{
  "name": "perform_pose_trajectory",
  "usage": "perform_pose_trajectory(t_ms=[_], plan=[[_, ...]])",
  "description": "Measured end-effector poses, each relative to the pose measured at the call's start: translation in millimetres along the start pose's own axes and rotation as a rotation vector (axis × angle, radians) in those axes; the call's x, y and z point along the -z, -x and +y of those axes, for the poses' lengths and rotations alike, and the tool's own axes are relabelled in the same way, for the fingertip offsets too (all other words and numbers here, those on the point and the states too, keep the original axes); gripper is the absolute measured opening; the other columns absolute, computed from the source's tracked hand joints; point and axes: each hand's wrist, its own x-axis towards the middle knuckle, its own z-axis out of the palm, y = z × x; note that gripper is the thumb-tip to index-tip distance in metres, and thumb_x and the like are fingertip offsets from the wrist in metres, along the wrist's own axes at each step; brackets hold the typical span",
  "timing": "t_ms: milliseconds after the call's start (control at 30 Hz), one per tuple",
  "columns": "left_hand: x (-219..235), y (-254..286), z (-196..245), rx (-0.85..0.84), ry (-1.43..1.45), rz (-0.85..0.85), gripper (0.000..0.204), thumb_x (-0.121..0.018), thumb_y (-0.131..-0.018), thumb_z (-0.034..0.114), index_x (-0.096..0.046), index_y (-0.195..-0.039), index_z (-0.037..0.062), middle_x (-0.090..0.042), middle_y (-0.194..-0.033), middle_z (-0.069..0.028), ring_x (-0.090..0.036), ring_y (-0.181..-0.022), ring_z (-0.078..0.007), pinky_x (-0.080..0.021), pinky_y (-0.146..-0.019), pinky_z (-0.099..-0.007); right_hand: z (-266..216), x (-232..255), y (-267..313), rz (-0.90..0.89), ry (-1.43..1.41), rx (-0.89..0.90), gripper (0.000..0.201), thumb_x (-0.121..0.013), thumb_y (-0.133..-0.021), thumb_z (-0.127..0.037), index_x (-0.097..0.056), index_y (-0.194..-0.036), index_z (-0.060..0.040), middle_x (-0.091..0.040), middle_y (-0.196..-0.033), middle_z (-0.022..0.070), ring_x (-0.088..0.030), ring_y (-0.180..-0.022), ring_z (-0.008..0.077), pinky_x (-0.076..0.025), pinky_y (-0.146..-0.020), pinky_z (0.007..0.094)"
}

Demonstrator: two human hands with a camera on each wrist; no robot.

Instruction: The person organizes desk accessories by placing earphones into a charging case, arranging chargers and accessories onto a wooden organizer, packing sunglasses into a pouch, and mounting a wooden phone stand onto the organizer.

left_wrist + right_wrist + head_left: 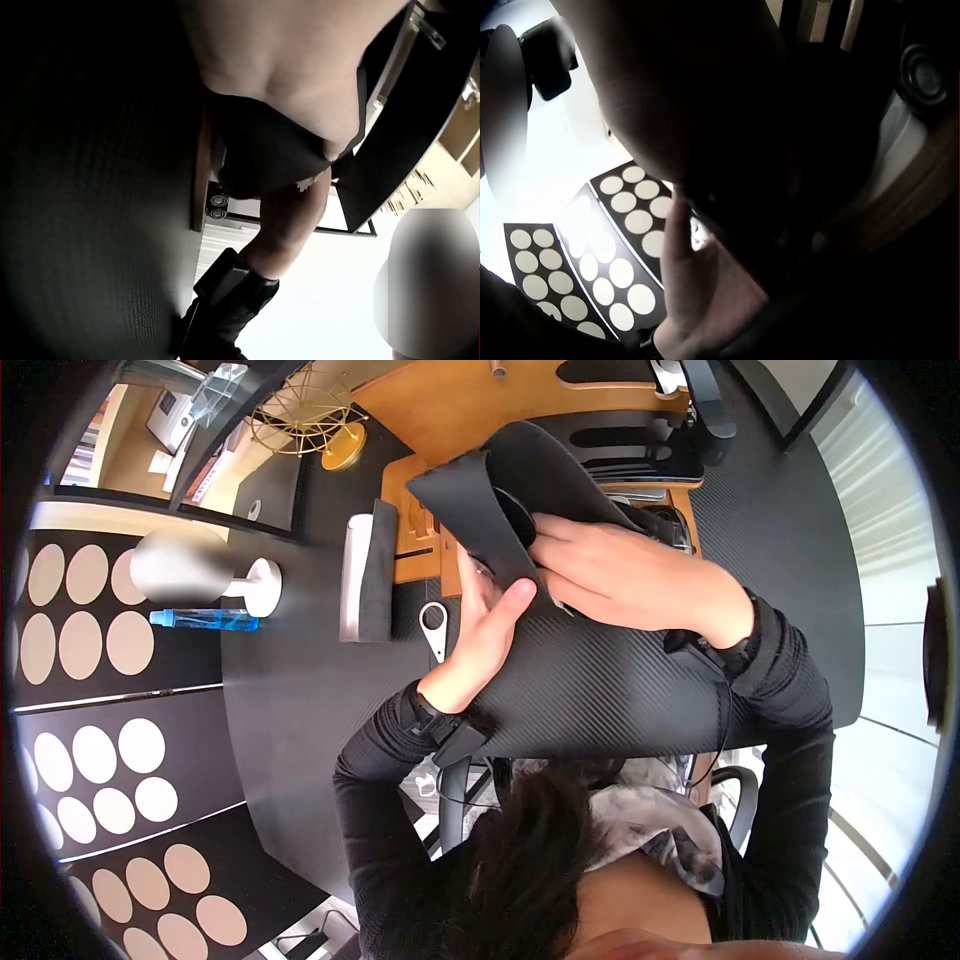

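Note:
A black, soft-looking folded case [550, 465] is held up over the desk in the head view, its flaps standing apart. My left hand [482, 628] grips its near left edge, thumb on the outer face and fingers behind. My right hand [625, 575] holds it from the right, fingers reaching into the fold and their tips hidden. In the left wrist view the dark case [270, 146] spans between both hands, with a small whitish piece [306, 183] showing by the right hand. The right wrist view is dark; the left hand [705, 285] shows there with its thumb raised.
Scissors with a white handle [433, 622] lie left of my left hand. Beyond them are a long grey-and-white case [368, 572], a blue bottle [205, 620] and a white-based stand [263, 588]. A wooden organizer [415, 565] stands behind the hands; a gold wire ornament [343, 447] is behind left.

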Motion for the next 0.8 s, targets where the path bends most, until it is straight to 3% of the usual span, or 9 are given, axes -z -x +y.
perform_pose_trajectory(t_ms=[33, 100, 300, 433, 500, 633, 700, 733, 800], plan=[[0.8, -1.9, 0.3, 0.051, 0.022, 0.0, 0.079, -0.061, -0.093, 0.02, -0.008, -0.152, 0.016, -0.032, -0.147, -0.0102, -0.035, -0.135, -0.0245, -0.028, -0.112, -0.0428, -1.1, 6.2, -0.4, -0.119, 0.001, 0.05, 0.019, -0.056, -0.089, -0.015, -0.055, -0.091, 0.0045, -0.055, -0.089, 0.0172, -0.061, -0.077, 0.0347, -0.051, -0.067, 0.0407], [2.9, -3.2, -2.2, 0.035, 0.054, -0.016, 0.071, -0.059, -0.094, 0.018, -0.017, -0.15, 0.0138, -0.036, -0.146, -0.0091, -0.037, -0.134, -0.0242, -0.029, -0.112, -0.043, -13.5, 15.1, -0.6, -0.157, -0.076, -0.101, 0.016, -0.056, -0.087, -0.012, -0.057, -0.089, 0.0039, -0.055, -0.088, 0.0171, -0.062, -0.077, 0.0341, -0.052, -0.068, 0.0398], [-5.0, -4.9, 5.6, 0.043, 0.109, -0.021, 0.069, -0.06, -0.093, 0.018, -0.019, -0.148, 0.0101, -0.039, -0.143, -0.0096, -0.041, -0.131, -0.0248, -0.031, -0.111, -0.0427, -28.7, 22.5, -7.4, 0.094, 0.216, -0.16, 0.01, -0.062, -0.081, -0.006, -0.061, -0.088, 0.0013, -0.056, -0.088, 0.0153, -0.063, -0.079, 0.0337, -0.052, -0.07, 0.0403], [-3.0, -4.5, 6.2, 0.095, 0.143, -0.004, 0.063, -0.062, -0.092, 0.02, -0.028, -0.143, 0.0074, -0.046, -0.136, -0.0113, -0.047, -0.125, -0.0246, -0.037, -0.107, -0.0413, -20.0, 21.7, -9.8, 0.065, 0.006, -0.177, 0.015, -0.063, -0.078, -0.003, -0.064, -0.091, 0.0032, -0.062, -0.085, 0.0171, -0.064, -0.081, 0.0345, -0.052, -0.071, 0.0407], [3.2, -1.7, 1.7, 0.091, 0.168, 0.012, 0.059, -0.063, -0.092, 0.021, -0.033, -0.14, 0.0054, -0.049, -0.132, -0.0121, -0.05, -0.123, -0.0244, -0.04, -0.105, -0.0405, -20.7, 11.2, -11.5, 0.215, -0.182, -0.239, 0.014, -0.062, -0.079, -0.002, -0.063, -0.09, 0.0043, -0.063, -0.082, 0.0189, -0.064, -0.078, 0.0362, -0.051, -0.069, 0.0405], [10.6, 1.0, 0.5, 0.197, 0.259, -0.037, 0.04, -0.069, -0.089, 0.016, -0.049, -0.121, 0.0042, -0.058, -0.111, -0.0048, -0.056, -0.106, -0.0152, -0.045, -0.094, -0.0319, -10.7, -2.5, -8.9, 0.182, -0.234, -0.202, 0.014, -0.06, -0.079, -0.002, -0.063, -0.091, 0.0048, -0.062, -0.079, 0.0198, -0.063, -0.076, 0.037, -0.05, -0.068, 0.041], [18.2, 4.3, -4.7, 0.197, 0.226, -0.116, 0.053, -0.07, -0.087, 0.023, -0.046, -0.128, 0.001, -0.056, -0.124, -0.0128, -0.054, -0.117, -0.0261, -0.043, -0.102, -0.0403, -10.1, 9.4, -8.6, -0.045, -0.422, -0.2, 0.014, -0.059, -0.08, -0.002, -0.062, -0.091, 0.0056, -0.062, -0.078, 0.0205, -0.063, -0.075, 0.0372, -0.05, -0.069, 0.0416], [2.6, 1.1, 5.6, 0.149, 0.277, -0.099, 0.042, -0.068, -0.09, 0.016, -0.047, -0.124, 0.0043, -0.058, -0.11, -0.005, -0.056, -0.105, -0.0155, -0.046, -0.092, -0.0316, -9.3, 16.1, -8.5, -0.12, -0.417, -0.193, 0.013, -0.058, -0.08, -0.002, -0.061, -0.091, 0.0057, -0.062, -0.078, 0.0207, -0.064, -0.077, 0.0368, -0.05, -0.07, 0.0412], [-0.1, -0.8, 6.2, 0.15, 0.305, -0.049, 0.042, -0.067, -0.09, 0.014, -0.046, -0.125, 0.0046, -0.057, -0.111, -0.0054, -0.056, -0.106, -0.0161, -0.046, -0.093, -0.0323, -13.7, 13.8, -4.9, 0.017, -0.328, -0.165, 0.012, -0.058, -0.08, -0.002, -0.061, -0.09, 0.0055, -0.062, -0.077, 0.0206, -0.064, -0.078, 0.0366, -0.05, -0.07, 0.0408]])
